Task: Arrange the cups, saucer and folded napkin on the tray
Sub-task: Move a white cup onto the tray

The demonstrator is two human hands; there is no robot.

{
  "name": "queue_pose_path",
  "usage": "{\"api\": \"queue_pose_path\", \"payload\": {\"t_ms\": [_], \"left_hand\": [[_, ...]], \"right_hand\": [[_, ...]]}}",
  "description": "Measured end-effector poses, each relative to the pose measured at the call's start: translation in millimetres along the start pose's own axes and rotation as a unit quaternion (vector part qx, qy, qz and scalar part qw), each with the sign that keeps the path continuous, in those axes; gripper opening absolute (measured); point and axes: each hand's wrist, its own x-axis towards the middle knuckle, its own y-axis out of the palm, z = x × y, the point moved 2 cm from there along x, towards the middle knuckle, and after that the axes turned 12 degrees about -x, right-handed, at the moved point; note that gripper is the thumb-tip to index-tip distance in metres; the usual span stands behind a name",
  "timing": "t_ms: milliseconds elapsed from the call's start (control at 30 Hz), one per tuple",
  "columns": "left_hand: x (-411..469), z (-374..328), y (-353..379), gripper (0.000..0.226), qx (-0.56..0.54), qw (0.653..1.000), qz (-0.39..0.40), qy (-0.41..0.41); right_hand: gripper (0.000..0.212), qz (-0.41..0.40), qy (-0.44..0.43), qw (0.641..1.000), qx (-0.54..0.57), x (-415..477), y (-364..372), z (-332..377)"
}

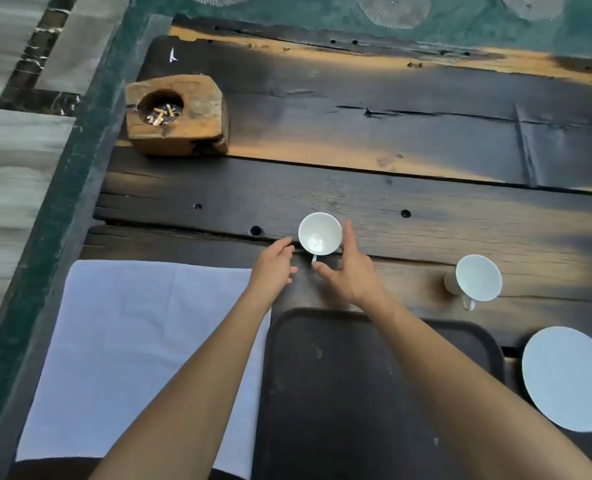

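Hands reach forward over the dark wooden table (426,216), one on each side of a white cup (320,233) that stands upright on the planks. The left hand (273,268) is loosely open, fingers slightly curled, its fingertips just beside the cup's rim and holding nothing. The right hand (351,271) is spread open, index finger up along the cup's other side and thumb near the small handle; whether it touches the cup cannot be told. Below both wrists lies the dark tray (322,393), bare. Under the left forearm, beside the tray, a white napkin (142,341) lies spread flat. Right of the right hand stands a second cup (478,278), and nearer the person a white saucer (570,377) beside the tray. Far beyond the left hand sits a wooden ashtray (180,114) with cigarette butts.
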Motion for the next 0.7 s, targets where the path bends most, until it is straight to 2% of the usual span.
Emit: {"api": "queue_pose_path", "payload": {"t_ms": [167, 367, 567, 700], "left_hand": [[10.2, 2.0, 10.3, 0.044, -0.042, 0.998, 0.021, -0.042], [11.8, -3.5, 17.9, 0.043, -0.076, 0.995, 0.031, -0.05], [13.5, 0.2, 23.2, 0.042, -0.098, 0.993, 0.042, -0.056], [10.7, 5.6, 22.9, 0.044, -0.107, 0.991, 0.051, -0.061]], "right_hand": [[0.11, 0.005, 0.007, 0.999, 0.049, 9.6, 9.0, -2.1], [0.109, 0.0, 0.01, 0.997, 0.081, 20.2, 17.1, -4.0], [0.086, -0.025, -0.014, 0.991, 0.13, 19.2, 14.7, -2.5], [0.081, -0.028, -0.015, 0.989, 0.146, 16.5, 16.1, -1.2]]}}
